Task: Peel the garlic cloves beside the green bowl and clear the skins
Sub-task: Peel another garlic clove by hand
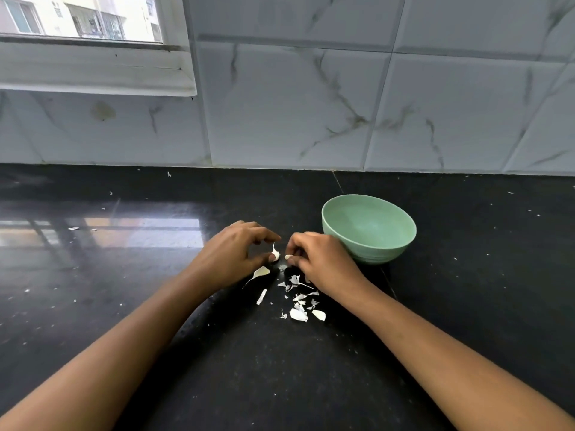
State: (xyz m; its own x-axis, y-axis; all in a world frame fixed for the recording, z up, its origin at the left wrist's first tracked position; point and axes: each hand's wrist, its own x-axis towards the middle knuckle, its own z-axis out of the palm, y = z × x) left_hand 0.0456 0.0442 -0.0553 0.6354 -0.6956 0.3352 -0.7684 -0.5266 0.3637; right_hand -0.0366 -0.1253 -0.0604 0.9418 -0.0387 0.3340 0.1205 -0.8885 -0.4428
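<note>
A glossy black stone counter (124, 321) is seen, with a pale green round bowl (373, 253) stood on it just right of the right hand (320, 262). Torn white papery skins (299, 314) are scattered on the counter between the forearms. A small white garlic clove (275, 256), left of the bowl, is pinched by the left hand (233, 253), and a white skin scrap (288, 257) is clamped in the right hand's curled fingers (295, 244).

You're in a home kitchen. Evidence: polished black stone worktop (311, 384), white marble-veined wall tiles (295, 104) behind it as backsplash, window (81, 20) top left looking onto apartment blocks, green bowl (368, 228) and loose garlic skins (298, 315) sitting on the worktop near you.
</note>
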